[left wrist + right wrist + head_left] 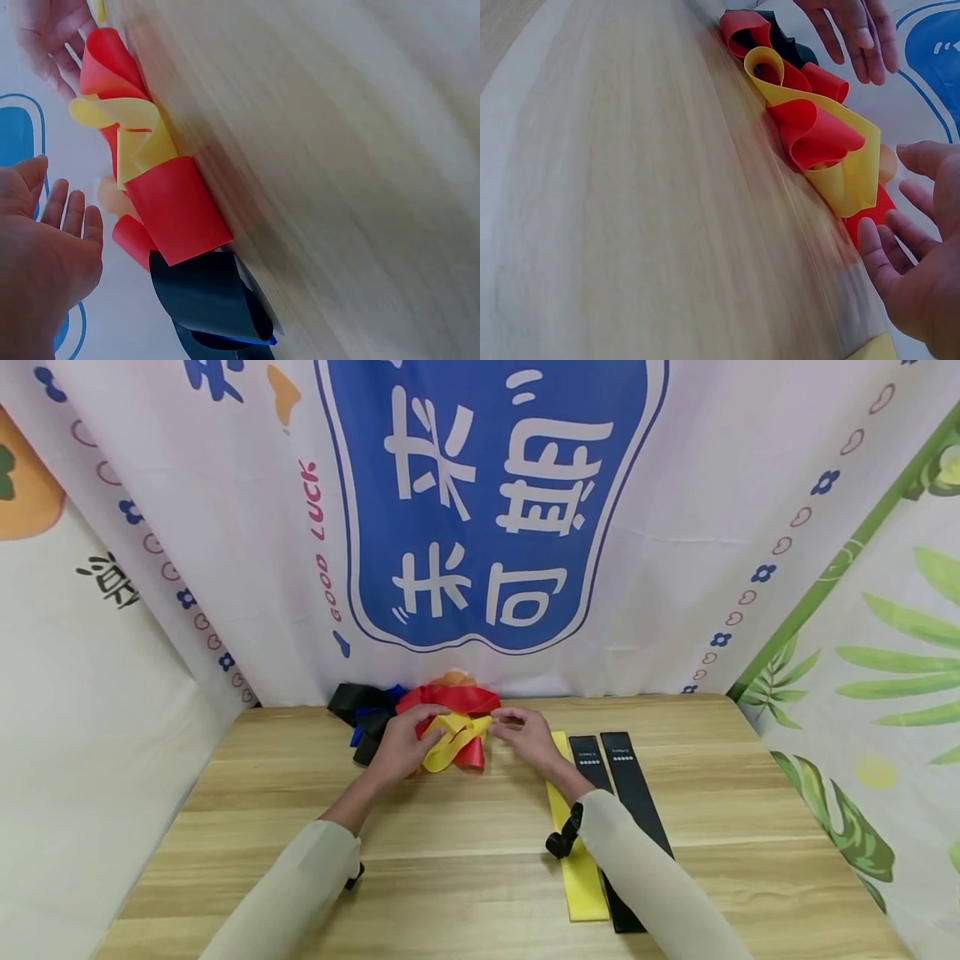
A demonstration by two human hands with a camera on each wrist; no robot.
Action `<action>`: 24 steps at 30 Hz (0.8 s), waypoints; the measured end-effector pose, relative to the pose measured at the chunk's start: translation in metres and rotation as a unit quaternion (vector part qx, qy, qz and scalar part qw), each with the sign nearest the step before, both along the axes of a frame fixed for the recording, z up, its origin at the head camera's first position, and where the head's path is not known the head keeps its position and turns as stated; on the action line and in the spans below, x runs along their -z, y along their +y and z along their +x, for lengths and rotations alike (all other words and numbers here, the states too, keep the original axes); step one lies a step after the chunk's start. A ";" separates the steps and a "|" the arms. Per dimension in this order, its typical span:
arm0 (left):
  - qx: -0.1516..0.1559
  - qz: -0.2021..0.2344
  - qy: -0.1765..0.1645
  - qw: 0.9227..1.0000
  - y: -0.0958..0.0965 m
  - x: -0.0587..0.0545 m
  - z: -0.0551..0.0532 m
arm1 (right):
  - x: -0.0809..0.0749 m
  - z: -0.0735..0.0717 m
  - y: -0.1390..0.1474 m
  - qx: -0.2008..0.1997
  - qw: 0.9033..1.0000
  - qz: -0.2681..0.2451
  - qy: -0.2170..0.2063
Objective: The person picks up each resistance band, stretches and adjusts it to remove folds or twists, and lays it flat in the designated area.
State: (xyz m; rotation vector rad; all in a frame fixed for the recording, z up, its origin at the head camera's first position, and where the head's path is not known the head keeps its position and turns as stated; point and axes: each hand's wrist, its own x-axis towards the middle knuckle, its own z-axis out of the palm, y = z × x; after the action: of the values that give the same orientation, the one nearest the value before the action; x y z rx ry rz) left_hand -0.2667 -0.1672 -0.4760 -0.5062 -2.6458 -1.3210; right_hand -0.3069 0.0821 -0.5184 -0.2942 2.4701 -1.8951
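A tangled heap of loop resistance bands lies at the table's back edge. Its crumpled yellow band point(450, 752) rests among folded red bands point(459, 698), with an orange one point(114, 196) behind. Curled black bands point(358, 700) and a blue band point(393, 693) lie at the heap's left. My left hand point(400, 745) hovers at the left of the yellow band, palm inward and fingers loosely extended. Opposite it, my right hand point(527, 741) is beside the yellow band's right end, fingers relaxed and slightly bent. Neither hand grips anything in the wrist views.
Right of the heap, a flat yellow band point(583, 893) and two flat black bands point(588, 758) lie side by side, partly under my right forearm. The wooden table point(450, 877) meets a printed curtain point(660, 610) right behind the heap.
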 end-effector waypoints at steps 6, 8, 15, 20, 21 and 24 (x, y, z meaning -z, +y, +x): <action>0.009 -0.013 -0.008 1.000 -0.002 0.006 -0.010 | 0.003 -0.001 -0.003 -0.016 1.000 -0.010 -0.011; 0.012 -0.019 -0.013 1.000 -0.002 0.010 -0.013 | 0.003 -0.001 -0.004 -0.017 1.000 -0.008 -0.014; 0.002 -0.051 -0.029 0.998 0.000 0.021 -0.021 | 0.007 0.000 -0.006 -0.037 0.999 0.001 -0.031; -0.009 -0.060 -0.032 0.998 0.005 0.023 -0.028 | 0.007 -0.003 -0.007 -0.044 0.999 0.011 -0.022; -0.010 -0.062 -0.031 0.998 0.005 0.023 -0.029 | 0.007 -0.003 -0.007 -0.044 0.999 0.016 -0.022; -0.007 -0.069 -0.019 0.997 0.006 0.024 -0.033 | 0.006 -0.004 -0.006 -0.048 0.998 0.025 -0.019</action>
State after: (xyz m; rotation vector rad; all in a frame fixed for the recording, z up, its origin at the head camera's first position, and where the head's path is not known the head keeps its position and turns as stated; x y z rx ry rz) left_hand -0.2998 -0.1612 -0.5002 -0.4825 -2.7803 -1.1615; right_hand -0.3110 0.0758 -0.5242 -0.3638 2.4292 -1.7820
